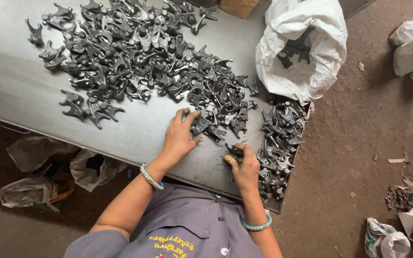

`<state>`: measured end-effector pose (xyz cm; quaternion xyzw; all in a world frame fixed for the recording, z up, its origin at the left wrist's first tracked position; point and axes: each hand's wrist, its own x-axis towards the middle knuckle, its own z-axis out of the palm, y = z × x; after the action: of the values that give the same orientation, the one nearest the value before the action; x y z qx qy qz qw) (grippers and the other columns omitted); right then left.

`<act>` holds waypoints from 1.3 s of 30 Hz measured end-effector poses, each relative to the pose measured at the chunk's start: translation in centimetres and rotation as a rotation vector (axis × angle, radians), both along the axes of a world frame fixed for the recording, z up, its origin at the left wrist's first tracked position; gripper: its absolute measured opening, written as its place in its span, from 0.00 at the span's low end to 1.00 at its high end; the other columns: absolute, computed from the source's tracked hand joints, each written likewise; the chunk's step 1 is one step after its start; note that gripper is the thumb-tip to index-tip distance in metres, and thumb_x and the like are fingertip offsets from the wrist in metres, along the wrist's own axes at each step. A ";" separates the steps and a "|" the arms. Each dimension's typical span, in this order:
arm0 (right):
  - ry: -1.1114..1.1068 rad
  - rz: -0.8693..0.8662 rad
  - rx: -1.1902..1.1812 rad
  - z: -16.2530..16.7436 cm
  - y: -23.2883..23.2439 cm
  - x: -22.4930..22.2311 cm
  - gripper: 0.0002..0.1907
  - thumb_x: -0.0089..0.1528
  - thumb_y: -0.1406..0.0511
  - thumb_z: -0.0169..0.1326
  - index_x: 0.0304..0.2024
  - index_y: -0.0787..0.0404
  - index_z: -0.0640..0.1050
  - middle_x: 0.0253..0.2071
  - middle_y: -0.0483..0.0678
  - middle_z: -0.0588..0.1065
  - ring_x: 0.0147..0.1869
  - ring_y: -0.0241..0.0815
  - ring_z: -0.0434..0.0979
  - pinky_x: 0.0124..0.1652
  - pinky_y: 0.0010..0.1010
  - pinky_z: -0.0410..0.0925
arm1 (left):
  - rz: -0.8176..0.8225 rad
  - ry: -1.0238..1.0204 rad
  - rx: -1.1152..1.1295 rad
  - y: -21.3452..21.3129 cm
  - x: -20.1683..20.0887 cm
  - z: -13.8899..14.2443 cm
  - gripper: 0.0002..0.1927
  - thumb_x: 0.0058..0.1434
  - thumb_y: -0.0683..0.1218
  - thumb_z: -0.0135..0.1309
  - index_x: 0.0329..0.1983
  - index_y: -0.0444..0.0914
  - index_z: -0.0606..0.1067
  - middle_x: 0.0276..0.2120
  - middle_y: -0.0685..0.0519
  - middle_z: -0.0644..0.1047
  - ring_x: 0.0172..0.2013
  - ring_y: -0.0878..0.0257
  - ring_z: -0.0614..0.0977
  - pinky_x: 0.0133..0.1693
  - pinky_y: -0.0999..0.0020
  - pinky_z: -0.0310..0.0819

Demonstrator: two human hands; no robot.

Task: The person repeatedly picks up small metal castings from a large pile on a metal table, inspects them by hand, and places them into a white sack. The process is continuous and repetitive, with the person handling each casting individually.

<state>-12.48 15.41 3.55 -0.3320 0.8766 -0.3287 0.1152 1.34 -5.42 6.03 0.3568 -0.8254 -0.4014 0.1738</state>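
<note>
Forked metal parts point(201, 125) under spread left hand point(179, 136) fingertips; right hand point(244, 165) pinches one part point(232, 149) beside table point(20, 86) edge pile.

Two hands point(180, 136), one open white sack point(307, 52), countless dark forked metal parts point(139, 52).

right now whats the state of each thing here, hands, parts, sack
left hand: fingers spread, resting on dark metal parts at the pile's edge
right hand: fingers curled, pinching a small part
big pile of metal parts: loose, spread over the table
smaller pile: heaped at the table's right edge
white sack: open, mouth rolled down, a few parts inside
metal table: flat, partly bare
</note>
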 end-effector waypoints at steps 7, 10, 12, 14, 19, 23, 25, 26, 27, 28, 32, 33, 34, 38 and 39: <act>-0.625 -0.045 -0.538 -2.1 1.6 -1.5 0.21 0.55 0.73 0.66 0.48 0.63 0.73 0.42 0.44 0.77 0.44 0.33 0.77 0.44 0.24 0.73 | 0.055 0.148 -0.038 1.6 0.7 -0.2 0.29 0.51 0.47 0.70 0.57 0.46 0.76 0.53 0.49 0.75 0.54 0.51 0.77 0.56 0.58 0.72; -0.900 -0.018 -0.674 -2.5 1.9 -1.5 0.16 0.59 0.73 0.65 0.48 0.64 0.75 0.43 0.44 0.76 0.44 0.32 0.76 0.44 0.22 0.72 | -0.082 0.302 0.014 2.7 0.1 -0.7 0.22 0.57 0.50 0.68 0.55 0.47 0.79 0.49 0.52 0.79 0.52 0.55 0.79 0.56 0.61 0.74; -1.112 -0.068 -0.686 -2.4 1.8 -1.6 0.13 0.62 0.71 0.63 0.47 0.64 0.75 0.42 0.43 0.77 0.43 0.33 0.76 0.41 0.23 0.71 | -0.231 0.450 0.002 3.4 -0.3 -1.1 0.24 0.56 0.48 0.67 0.56 0.44 0.79 0.53 0.49 0.79 0.54 0.52 0.77 0.57 0.57 0.71; -1.338 -0.192 -0.636 -2.4 1.9 -1.7 0.10 0.62 0.66 0.58 0.45 0.61 0.75 0.39 0.42 0.78 0.39 0.34 0.78 0.34 0.26 0.71 | -0.338 0.564 0.006 3.9 -0.6 -1.7 0.23 0.55 0.46 0.66 0.56 0.43 0.80 0.54 0.49 0.80 0.56 0.51 0.77 0.59 0.56 0.70; -1.478 -0.157 -0.525 -2.6 1.9 -2.1 0.12 0.68 0.61 0.55 0.48 0.62 0.78 0.32 0.48 0.79 0.27 0.32 0.76 0.23 0.19 0.67 | -0.259 0.467 0.323 5.3 -1.0 -4.2 0.11 0.57 0.45 0.68 0.44 0.41 0.84 0.37 0.53 0.84 0.41 0.59 0.85 0.46 0.65 0.78; -1.447 -0.199 -0.561 -3.3 1.5 -1.9 0.10 0.69 0.64 0.54 0.48 0.64 0.76 0.32 0.44 0.76 0.30 0.35 0.78 0.27 0.23 0.71 | -0.040 0.588 0.962 6.3 -1.7 -5.8 0.10 0.61 0.42 0.65 0.43 0.32 0.83 0.35 0.52 0.84 0.36 0.65 0.84 0.40 0.70 0.80; -1.399 -0.203 -0.529 -3.8 1.4 -2.1 0.12 0.69 0.63 0.53 0.50 0.65 0.77 0.32 0.45 0.77 0.29 0.34 0.77 0.26 0.23 0.71 | 0.114 0.540 1.312 6.5 -1.7 -6.2 0.10 0.59 0.43 0.65 0.40 0.31 0.81 0.31 0.52 0.83 0.30 0.65 0.84 0.33 0.70 0.80; -1.375 -0.204 -0.513 -3.8 1.4 -2.1 0.13 0.69 0.63 0.53 0.51 0.65 0.77 0.32 0.46 0.78 0.28 0.33 0.76 0.26 0.23 0.71 | 0.124 0.537 1.323 6.5 -1.7 -6.3 0.09 0.59 0.42 0.65 0.40 0.32 0.82 0.31 0.51 0.83 0.30 0.65 0.84 0.33 0.70 0.81; -1.366 -0.183 -0.525 -3.8 1.3 -2.2 0.13 0.70 0.64 0.53 0.51 0.66 0.77 0.33 0.46 0.78 0.29 0.33 0.76 0.26 0.22 0.70 | 0.133 0.535 1.334 6.5 -1.7 -6.4 0.09 0.59 0.42 0.65 0.40 0.32 0.82 0.31 0.51 0.83 0.30 0.65 0.84 0.32 0.70 0.81; -1.356 -0.162 -0.536 -3.6 1.3 -2.2 0.12 0.71 0.64 0.53 0.52 0.67 0.77 0.33 0.46 0.78 0.29 0.32 0.76 0.26 0.21 0.70 | 0.143 0.532 1.346 6.5 -1.7 -6.4 0.08 0.59 0.42 0.65 0.40 0.33 0.82 0.31 0.51 0.83 0.30 0.65 0.84 0.32 0.70 0.81; -1.321 -0.158 -0.510 -2.6 1.0 -2.1 0.13 0.68 0.63 0.52 0.50 0.67 0.76 0.34 0.47 0.79 0.32 0.36 0.80 0.28 0.25 0.72 | 0.141 0.515 1.285 6.2 -1.7 -6.5 0.09 0.59 0.41 0.65 0.40 0.32 0.82 0.32 0.51 0.83 0.31 0.65 0.85 0.33 0.70 0.81; -1.304 -0.132 -0.516 -2.4 0.8 -2.0 0.13 0.68 0.64 0.53 0.50 0.67 0.76 0.35 0.47 0.79 0.33 0.36 0.80 0.30 0.25 0.72 | 0.141 0.527 1.278 6.1 -1.7 -6.4 0.09 0.59 0.41 0.65 0.40 0.32 0.82 0.32 0.50 0.83 0.31 0.65 0.85 0.33 0.70 0.81; -1.288 -0.107 -0.521 -2.2 0.7 -2.0 0.14 0.67 0.64 0.53 0.50 0.68 0.76 0.36 0.46 0.79 0.34 0.35 0.80 0.31 0.24 0.73 | 0.141 0.540 1.271 6.0 -1.6 -6.4 0.09 0.59 0.41 0.65 0.40 0.31 0.81 0.32 0.50 0.83 0.31 0.65 0.85 0.34 0.70 0.82; -1.263 -0.093 -0.512 -2.1 -0.1 -1.9 0.15 0.67 0.62 0.55 0.51 0.66 0.77 0.32 0.44 0.78 0.28 0.33 0.77 0.25 0.21 0.67 | 0.137 0.548 1.256 5.6 -1.2 -6.2 0.08 0.59 0.40 0.64 0.40 0.31 0.81 0.33 0.49 0.84 0.31 0.64 0.85 0.34 0.70 0.82; -1.229 -0.078 -0.503 -2.2 -0.2 -1.9 0.15 0.67 0.63 0.56 0.51 0.66 0.77 0.32 0.44 0.78 0.28 0.32 0.76 0.25 0.20 0.67 | 0.132 0.560 1.264 5.6 -1.1 -6.2 0.08 0.59 0.40 0.63 0.40 0.31 0.81 0.33 0.49 0.84 0.31 0.64 0.85 0.35 0.69 0.82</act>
<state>-14.41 15.18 1.31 -0.0691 0.5595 -0.6565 0.5012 0.28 0.17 -0.13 0.3222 -0.3339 -0.8707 0.1630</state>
